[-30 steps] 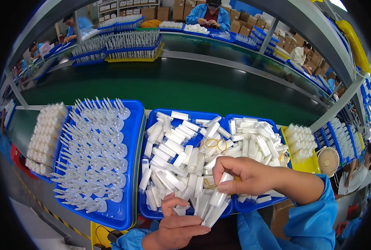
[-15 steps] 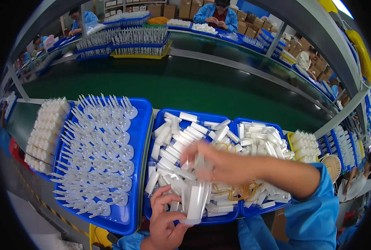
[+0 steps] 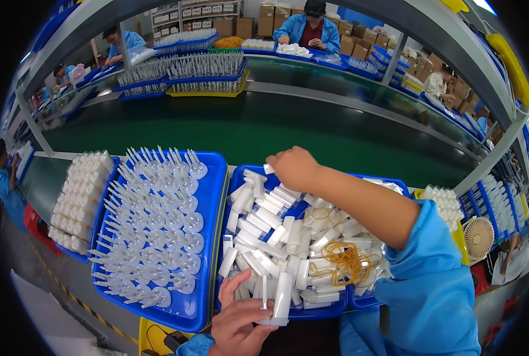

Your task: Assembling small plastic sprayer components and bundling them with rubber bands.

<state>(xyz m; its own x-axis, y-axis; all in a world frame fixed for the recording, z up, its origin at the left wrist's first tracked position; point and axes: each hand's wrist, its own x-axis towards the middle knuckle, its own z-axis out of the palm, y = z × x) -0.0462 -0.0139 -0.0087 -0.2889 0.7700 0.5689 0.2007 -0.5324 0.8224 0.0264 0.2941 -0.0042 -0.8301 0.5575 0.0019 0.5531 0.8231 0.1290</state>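
Note:
My left hand (image 3: 241,323), at the near edge of the middle blue tray (image 3: 336,310), grips a white plastic part (image 3: 282,299) with a flat base, a thin upright stem and a wider flat upright piece. My right hand (image 3: 297,169) reaches across to the tray's far edge, its fingers closed on a small white piece (image 3: 268,168) that shows at the fingertips. Under and around both hands lie many loose white rectangular pieces (image 3: 255,225), several in clear sleeves. A tangle of yellow rubber bands (image 3: 350,261) rests on them below my right forearm.
A blue tray (image 3: 214,172) of upright stemmed white parts (image 3: 151,231) stands at left, beside stacked white pieces (image 3: 80,199). Beyond runs a green conveyor belt (image 3: 246,127). At right are a small fan (image 3: 478,237) and more trays. Co-workers sit across the belt.
My right hand has moved away from the left hand to the tray's far edge, with a small white piece at its fingertips. The left hand still holds its part. The view has shifted slightly.

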